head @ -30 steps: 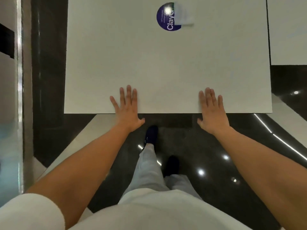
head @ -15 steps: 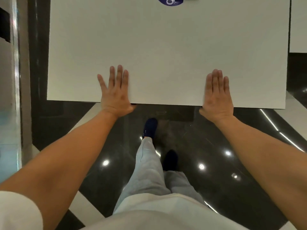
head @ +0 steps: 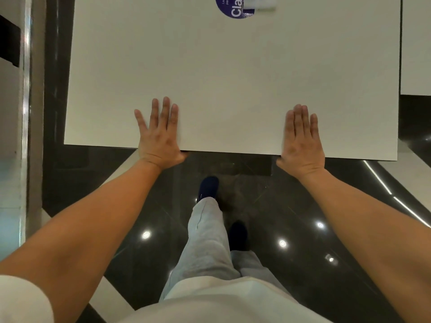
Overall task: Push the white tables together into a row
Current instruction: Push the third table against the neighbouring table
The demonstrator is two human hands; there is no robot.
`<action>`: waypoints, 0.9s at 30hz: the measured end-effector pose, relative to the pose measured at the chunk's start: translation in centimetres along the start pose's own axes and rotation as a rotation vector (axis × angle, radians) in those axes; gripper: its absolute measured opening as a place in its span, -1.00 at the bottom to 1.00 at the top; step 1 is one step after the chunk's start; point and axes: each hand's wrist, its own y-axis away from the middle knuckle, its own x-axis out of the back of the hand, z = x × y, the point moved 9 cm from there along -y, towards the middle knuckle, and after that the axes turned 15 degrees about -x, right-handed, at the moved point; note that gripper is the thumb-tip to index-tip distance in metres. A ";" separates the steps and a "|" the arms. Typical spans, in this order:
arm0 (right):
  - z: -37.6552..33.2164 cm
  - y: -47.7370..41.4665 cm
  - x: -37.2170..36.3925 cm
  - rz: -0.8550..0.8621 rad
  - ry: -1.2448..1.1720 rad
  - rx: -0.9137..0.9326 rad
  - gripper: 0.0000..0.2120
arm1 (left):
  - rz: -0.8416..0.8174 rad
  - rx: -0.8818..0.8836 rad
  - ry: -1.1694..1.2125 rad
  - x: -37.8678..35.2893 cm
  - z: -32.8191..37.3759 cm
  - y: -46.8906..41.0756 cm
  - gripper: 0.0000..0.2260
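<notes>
Table (head: 233,73), white, square-cornered, fills the upper middle of the view; its near edge runs across just past the person's feet, tilted slightly so the right corner sits nearer. Second table (head: 416,45), also white, lies at far right, its left edge just beside the first table's right edge with a thin dark seam between; whether they touch cannot be told. Its near edge stops well short of the first table's. Left hand (head: 159,134) lies flat, palm down, on the near edge left of centre, fingers spread wide and straight, thumb tucked under the edge, gripping nothing. Right hand (head: 302,138) lies flat on the near edge toward the right, fingers straight and close together, thumb off the edge, holding nothing. Both forearms bare and extended. Sticker (head: 234,7), purple with white lettering, partly cut off at the far edge of the table, with a pale strip over its right side. Floor (head: 279,206) dark, glossy, showing spot-light reflections and pale bands. Left shoe (head: 208,187) forward, right shoe (head: 238,234) behind.
</notes>
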 end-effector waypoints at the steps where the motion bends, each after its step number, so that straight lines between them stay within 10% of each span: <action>1: 0.1 -0.3 0.1 0.000 -0.002 -0.001 0.02 | 0.006 0.000 -0.004 0.0 -0.1 -0.3 0.05; 27: 0.3 -6.0 1.6 0.014 0.004 0.015 0.05 | 0.002 0.009 -0.034 1.1 -2.8 -5.5 0.05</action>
